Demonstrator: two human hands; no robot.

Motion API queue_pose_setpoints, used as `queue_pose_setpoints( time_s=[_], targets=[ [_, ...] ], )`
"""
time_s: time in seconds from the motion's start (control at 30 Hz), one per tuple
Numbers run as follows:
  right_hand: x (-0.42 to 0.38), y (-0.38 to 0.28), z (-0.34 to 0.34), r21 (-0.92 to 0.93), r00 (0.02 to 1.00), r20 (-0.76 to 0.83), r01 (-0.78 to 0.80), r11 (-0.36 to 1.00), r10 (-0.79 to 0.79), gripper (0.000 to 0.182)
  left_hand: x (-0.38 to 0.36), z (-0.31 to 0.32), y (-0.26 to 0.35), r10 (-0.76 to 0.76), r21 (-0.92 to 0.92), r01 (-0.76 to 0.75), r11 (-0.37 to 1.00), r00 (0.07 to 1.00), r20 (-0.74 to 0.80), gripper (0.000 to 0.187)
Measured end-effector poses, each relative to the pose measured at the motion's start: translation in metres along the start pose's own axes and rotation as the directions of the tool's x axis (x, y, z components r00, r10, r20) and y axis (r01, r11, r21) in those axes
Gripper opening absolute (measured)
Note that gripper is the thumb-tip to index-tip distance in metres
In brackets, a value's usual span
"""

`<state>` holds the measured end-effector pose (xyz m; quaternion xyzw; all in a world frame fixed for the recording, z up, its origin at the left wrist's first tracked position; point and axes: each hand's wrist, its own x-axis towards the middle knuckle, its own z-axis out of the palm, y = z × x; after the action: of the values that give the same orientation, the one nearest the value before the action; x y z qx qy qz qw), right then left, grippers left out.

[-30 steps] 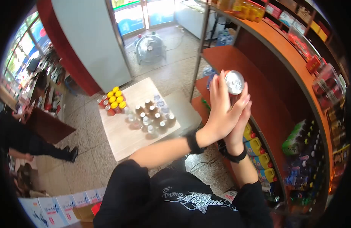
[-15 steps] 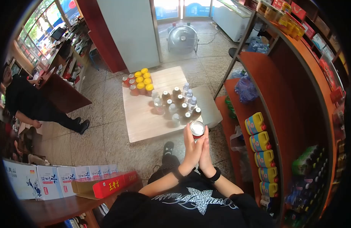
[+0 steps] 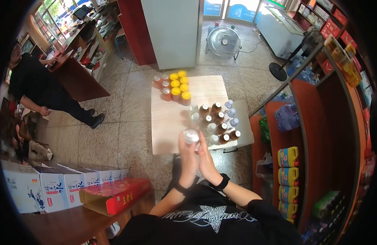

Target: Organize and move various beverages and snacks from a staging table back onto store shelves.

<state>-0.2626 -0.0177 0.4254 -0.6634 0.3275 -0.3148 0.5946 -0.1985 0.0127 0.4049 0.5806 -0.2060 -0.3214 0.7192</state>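
Observation:
A can (image 3: 191, 135) with a silver top is held between both my hands, above the front edge of the pale wooden table (image 3: 166, 130). My left hand (image 3: 187, 160) is wrapped along its left side, and my right hand (image 3: 205, 159) presses from the right. Several silver-topped red cans (image 3: 166, 93) stand at the table's far left, beside several yellow-lidded containers (image 3: 175, 91). To the right are rows of brown bottles with white caps (image 3: 216, 107), clear bottles (image 3: 211, 128) and water bottles (image 3: 231, 112).
Shelves on the right hold yellow jugs (image 3: 287, 177) and wrapped bottles (image 3: 287, 117). White boxes (image 3: 53, 192) and an open red carton (image 3: 127, 200) sit on the left counter. A person in black (image 3: 45, 85) stands at left. A floor fan (image 3: 224, 42) is beyond the table.
Both my hands have carried the can leftward, from beside the table's right corner to its front edge. The camera view has shifted, so the table and shelves appear further right.

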Motion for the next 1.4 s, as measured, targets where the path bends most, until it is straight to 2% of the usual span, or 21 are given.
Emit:
queue_pose_setpoints(
  time_s=[0.07, 0.1, 0.2, 0.23, 0.27, 0.33, 0.4, 0.47, 0.53, 0.57, 0.6, 0.77, 0.8, 0.9, 1.0, 1.03, 1.07, 1.13, 1.2, 1.27, 1.4],
  targets=[
    [0.033, 0.006, 0.021, 0.082, 0.992, 0.023, -0.122, 0.989, 0.12, 0.055, 0.035, -0.014, 0.003, -0.027, -0.099, 0.023, 0.995, 0.999, -0.036, 0.049],
    [0.054, 0.017, 0.033, 0.095, 0.993, 0.014, -0.115, 0.989, 0.115, 0.057, 0.054, -0.021, -0.001, -0.009, -0.055, 0.002, 0.998, 0.992, -0.128, 0.043],
    [0.115, 0.041, 0.063, 0.073, 0.986, 0.085, -0.151, 0.986, 0.145, 0.058, 0.119, -0.047, -0.009, -0.039, -0.087, 0.031, 0.996, 0.994, -0.099, 0.041],
    [0.135, 0.048, 0.073, 0.154, 0.965, 0.141, -0.24, 0.959, 0.219, 0.065, 0.143, -0.053, -0.017, -0.035, -0.091, 0.019, 0.996, 0.985, -0.171, 0.038],
    [0.152, 0.055, 0.083, 0.147, 0.96, 0.146, -0.258, 0.955, 0.237, 0.065, 0.165, -0.065, -0.024, -0.053, -0.093, 0.037, 0.995, 0.982, -0.179, 0.038],
    [0.189, 0.066, 0.106, 0.221, 0.921, 0.191, -0.377, 0.899, 0.34, 0.064, 0.214, -0.094, -0.041, -0.183, 0.019, 0.187, 0.982, 0.974, -0.134, 0.037],
    [0.221, 0.083, 0.129, 0.144, 0.919, 0.153, -0.385, 0.911, 0.364, 0.064, 0.256, -0.113, -0.073, -0.2, 0.017, 0.208, 0.978, 0.956, -0.216, 0.037],
    [0.25, 0.114, 0.149, 0.063, 0.916, 0.124, -0.391, 0.918, 0.381, 0.063, 0.292, -0.135, -0.095, -0.109, 0.293, 0.153, 0.944, 0.981, -0.161, 0.038],
    [0.277, 0.159, 0.167, -0.033, 0.925, 0.111, -0.363, 0.931, 0.364, 0.066, 0.326, -0.145, -0.098, -0.18, 0.307, 0.229, 0.924, 0.967, -0.18, 0.039],
    [0.29, 0.176, 0.176, 0.061, 0.898, 0.112, -0.434, 0.899, 0.426, 0.067, 0.34, -0.151, -0.102, -0.187, 0.361, 0.241, 0.901, 0.966, -0.177, 0.039],
    [0.304, 0.188, 0.182, 0.057, 0.888, 0.114, -0.453, 0.89, 0.445, 0.067, 0.353, -0.157, -0.108, -0.195, 0.414, 0.251, 0.875, 0.966, -0.172, 0.038],
    [0.366, 0.246, 0.203, 0.127, 0.823, 0.148, -0.566, 0.815, 0.548, 0.068, 0.413, -0.19, -0.199, -0.277, 0.321, 0.326, 0.889, 0.942, -0.189, 0.037],
    [0.377, 0.254, 0.204, 0.183, 0.794, 0.19, -0.606, 0.774, 0.577, 0.068, 0.421, -0.191, -0.206, -0.289, 0.32, 0.336, 0.886, 0.939, -0.185, 0.037],
    [0.403, 0.291, 0.21, 0.266, 0.783, 0.159, -0.62, 0.738, 0.601, 0.07, 0.444, -0.195, -0.224, -0.348, 0.312, 0.381, 0.87, 0.924, -0.157, 0.038],
    [0.421, 0.308, 0.216, 0.226, 0.801, 0.104, -0.597, 0.77, 0.59, 0.07, 0.465, -0.199, -0.237, -0.36, 0.189, 0.366, 0.911, 0.931, -0.063, 0.039],
    [0.428, 0.31, 0.216, 0.209, 0.779, 0.099, -0.624, 0.753, 0.619, 0.071, 0.47, -0.198, -0.242, -0.459, 0.0, 0.46, 0.888, 0.888, -0.036, 0.039],
    [0.434, 0.311, 0.218, 0.214, 0.772, 0.096, -0.632, 0.745, 0.628, 0.071, 0.477, -0.199, -0.245, -0.47, 0.006, 0.47, 0.882, 0.882, -0.036, 0.039],
    [0.443, 0.3, 0.219, 0.199, 0.796, 0.003, -0.593, 0.78, 0.605, 0.072, 0.489, -0.198, -0.25, -0.387, 0.245, 0.378, 0.893, 0.922, -0.012, 0.042],
    [0.448, 0.291, 0.221, 0.221, 0.803, -0.04, -0.573, 0.789, 0.594, 0.072, 0.495, -0.189, -0.247, -0.384, 0.239, 0.375, 0.896, 0.923, -0.01, 0.046],
    [0.451, 0.295, 0.222, -0.004, 0.859, -0.053, -0.51, 0.86, 0.509, 0.072, 0.502, -0.177, -0.238, -0.393, -0.112, 0.387, 0.915, 0.919, -0.034, 0.05],
    [0.45, 0.312, 0.223, 0.008, 0.908, -0.078, -0.412, 0.911, 0.411, 0.074, 0.505, -0.173, -0.237, -0.496, -0.235, 0.489, 0.84, 0.868, 0.03, 0.053]
  ],
)
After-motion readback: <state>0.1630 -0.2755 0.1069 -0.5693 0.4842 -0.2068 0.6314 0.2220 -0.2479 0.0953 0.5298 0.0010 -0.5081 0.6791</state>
